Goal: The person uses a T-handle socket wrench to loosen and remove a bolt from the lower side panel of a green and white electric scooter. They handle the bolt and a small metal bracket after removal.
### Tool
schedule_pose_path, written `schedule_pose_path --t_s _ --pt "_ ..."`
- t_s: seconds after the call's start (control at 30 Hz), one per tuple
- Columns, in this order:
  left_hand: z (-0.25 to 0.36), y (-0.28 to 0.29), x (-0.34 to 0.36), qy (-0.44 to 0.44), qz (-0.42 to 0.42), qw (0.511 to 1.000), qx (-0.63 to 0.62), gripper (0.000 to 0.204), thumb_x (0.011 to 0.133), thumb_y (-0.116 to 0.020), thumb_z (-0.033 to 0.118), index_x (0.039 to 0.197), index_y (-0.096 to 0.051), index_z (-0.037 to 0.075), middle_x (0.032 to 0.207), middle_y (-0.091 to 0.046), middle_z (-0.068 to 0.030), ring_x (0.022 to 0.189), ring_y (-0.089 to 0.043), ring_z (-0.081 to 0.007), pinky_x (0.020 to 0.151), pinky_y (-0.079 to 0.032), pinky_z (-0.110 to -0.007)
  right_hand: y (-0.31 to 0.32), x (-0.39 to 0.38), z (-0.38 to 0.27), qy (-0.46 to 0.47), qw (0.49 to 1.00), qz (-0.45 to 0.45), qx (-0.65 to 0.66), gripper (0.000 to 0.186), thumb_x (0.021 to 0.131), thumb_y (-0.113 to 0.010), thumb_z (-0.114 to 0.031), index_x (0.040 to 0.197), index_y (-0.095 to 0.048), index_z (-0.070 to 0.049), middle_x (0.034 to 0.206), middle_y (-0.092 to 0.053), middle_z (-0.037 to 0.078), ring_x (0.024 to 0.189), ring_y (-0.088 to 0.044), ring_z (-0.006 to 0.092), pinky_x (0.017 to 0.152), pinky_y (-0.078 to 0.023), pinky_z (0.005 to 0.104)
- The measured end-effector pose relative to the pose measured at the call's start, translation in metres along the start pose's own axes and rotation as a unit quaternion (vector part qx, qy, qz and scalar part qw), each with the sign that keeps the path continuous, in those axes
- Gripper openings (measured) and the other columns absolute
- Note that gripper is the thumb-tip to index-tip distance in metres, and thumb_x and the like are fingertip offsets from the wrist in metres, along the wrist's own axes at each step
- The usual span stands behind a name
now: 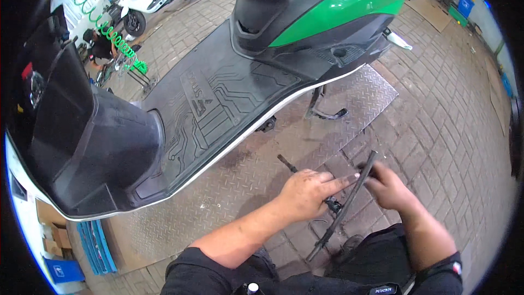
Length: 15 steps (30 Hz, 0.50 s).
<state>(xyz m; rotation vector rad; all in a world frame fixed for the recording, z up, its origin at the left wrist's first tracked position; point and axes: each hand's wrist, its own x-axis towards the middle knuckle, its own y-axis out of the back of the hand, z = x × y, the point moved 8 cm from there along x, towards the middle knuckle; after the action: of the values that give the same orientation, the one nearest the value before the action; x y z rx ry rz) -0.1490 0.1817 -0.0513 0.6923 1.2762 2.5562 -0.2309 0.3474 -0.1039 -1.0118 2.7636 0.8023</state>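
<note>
My left hand point(308, 194) is closed round a dark metal part, whose narrow end point(285, 162) sticks out past the knuckles. A black fitting point(333, 205) shows below the thumb, beside a long dark bar point(345, 210) that slants across between my hands. Whether the bar and the held part are joined I cannot tell. The left index finger or thumb reaches to the bar. My right hand point(386, 186) is curled at the bar's far end, slightly blurred, its fingertips partly hidden. Beyond stands a green and black scooter point(338, 11) with a flat black footboard point(213, 95).
The scooter stands on a metal tread plate point(180, 224), its stand point(330, 113) low on the near side. Brick paving point(436, 125) surrounds it. Blue slatted pieces point(97, 247) and cardboard boxes point(57, 235) lie at the left. Another person point(100, 48) crouches behind, near a green coiled hose point(117, 38).
</note>
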Motion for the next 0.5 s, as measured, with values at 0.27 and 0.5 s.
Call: schedule_pose_path --t_s 0.27,0.5 --pt "0.027 0.031 -0.087 0.12 0.002 0.992 -0.031 0.043 0.073 -0.066 0.006 0.116 -0.063 0.005 0.09 -0.067 -0.013 0.074 -0.066 -0.0287 0.066 -0.054 -0.036 -0.108 0.163 -0.034 0.093 0.994 -0.057 -0.001 0.05 0.084 -0.067 -0.034 0.122 -0.057 -0.004 0.11 -0.067 0.018 0.101 -0.064 0.0324 0.088 -0.049 0.0389" --pt "-0.04 -0.005 -0.174 0.309 0.056 0.947 -0.07 0.03 0.086 -0.058 0.003 0.114 -0.068 0.007 0.064 -0.059 -0.0088 0.058 -0.061 -0.0198 0.058 -0.05 -0.031 -0.188 0.189 -0.046 0.028 0.945 0.163 0.282 0.054 0.077 -0.077 -0.02 0.121 -0.051 0.0 0.107 -0.066 0.018 0.101 -0.065 0.0249 0.09 -0.048 0.0353"
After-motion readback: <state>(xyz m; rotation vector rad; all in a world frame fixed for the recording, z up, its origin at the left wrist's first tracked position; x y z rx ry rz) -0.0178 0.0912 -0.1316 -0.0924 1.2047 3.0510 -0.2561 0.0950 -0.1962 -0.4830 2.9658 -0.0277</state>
